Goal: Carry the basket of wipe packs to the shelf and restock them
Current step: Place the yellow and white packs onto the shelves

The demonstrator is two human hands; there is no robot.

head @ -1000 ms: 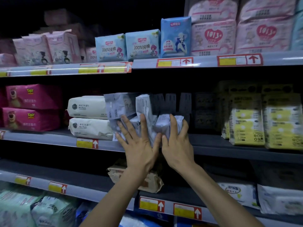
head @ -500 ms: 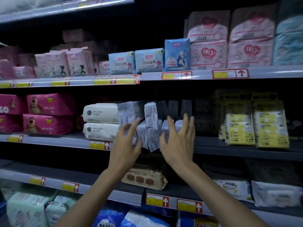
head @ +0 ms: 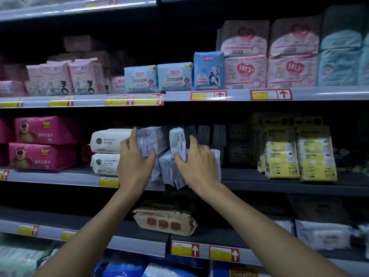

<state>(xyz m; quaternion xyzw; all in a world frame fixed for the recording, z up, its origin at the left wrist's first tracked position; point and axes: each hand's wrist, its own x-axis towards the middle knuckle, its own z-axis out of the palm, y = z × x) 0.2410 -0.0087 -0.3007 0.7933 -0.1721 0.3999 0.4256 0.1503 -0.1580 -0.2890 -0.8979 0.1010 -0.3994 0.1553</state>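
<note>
Several small grey-white wipe packs (head: 166, 166) stand jumbled on the middle shelf (head: 279, 181), between two stacked white packs and a dark gap. My left hand (head: 133, 162) grips the leftmost grey pack (head: 151, 139), thumb on its front and fingers round its left side. My right hand (head: 196, 160) pinches an upright grey pack (head: 177, 141) from the right, fingers curled round it. No basket is in view.
Two white wipe packs (head: 108, 150) lie stacked just left of my hands, pink bear packs (head: 44, 142) further left. Yellow packs (head: 299, 154) stand at the right. A beige pack (head: 165, 220) lies on the shelf below. Pink and blue packs fill the upper shelf.
Both hands went from flat pressing on the grey packs to curling round them. The left hand shifted left and up, the right took hold of an upright pack. My view tilted upward.
</note>
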